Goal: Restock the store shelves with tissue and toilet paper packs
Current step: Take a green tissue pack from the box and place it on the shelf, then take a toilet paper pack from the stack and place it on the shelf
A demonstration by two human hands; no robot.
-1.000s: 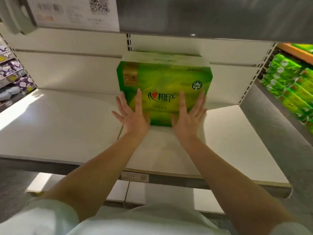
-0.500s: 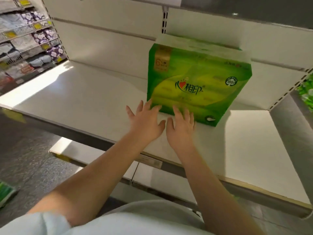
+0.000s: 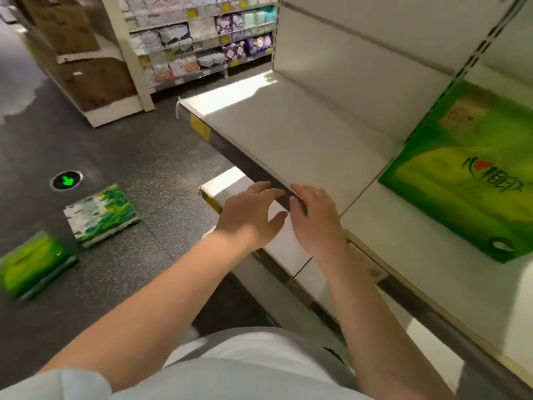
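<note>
A big green tissue pack [image 3: 467, 174] stands on the white shelf [image 3: 291, 131] at the right, against the back panel. Both my hands hang in the air in front of the shelf's front edge, side by side. My left hand [image 3: 251, 215] and my right hand [image 3: 314, 217] hold nothing, and their fingers are loosely spread. On the dark floor at the left lie two more packs: a white-and-green pack [image 3: 101, 215] and a bright green pack [image 3: 33, 265] nearer to me.
A lower white shelf [image 3: 230, 183] juts out below the hands. Across the aisle stand stocked shelves [image 3: 202, 44] and a brown cardboard display [image 3: 86, 67]. A green arrow marker [image 3: 67, 181] glows on the floor.
Both hands have come off the green pack and drawn back past the shelf edge. The view has swung left, so the pack now sits at the right and the floor packs show.
</note>
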